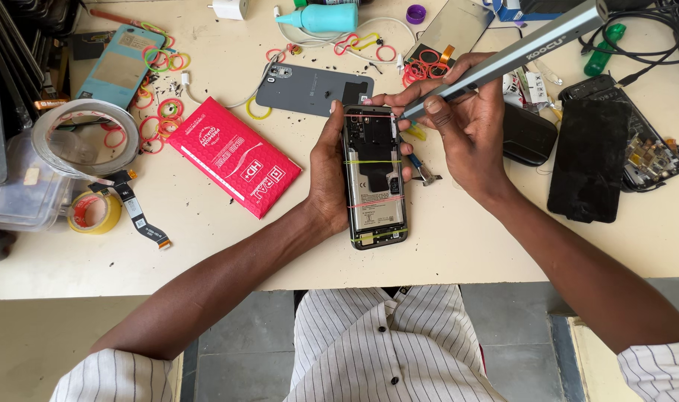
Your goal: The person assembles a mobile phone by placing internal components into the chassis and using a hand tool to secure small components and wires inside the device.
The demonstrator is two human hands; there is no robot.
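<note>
The opened phone (374, 177) lies on the counter (205, 238), left hand (330, 175) in a closed grip on its edge. The right hand (466, 123) pinches a grey screwdriver (518, 48), tip at the phone's top. It looks light, thin, fragile inside; best held by the rim.

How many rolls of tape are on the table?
2. A big clear tape roll lies at the left on a plastic box, and a small yellow tape roll sits just below it. Clutter may hide others.

red packet (233, 156), tape rolls (84, 138), rubber bands (163, 61)
</note>
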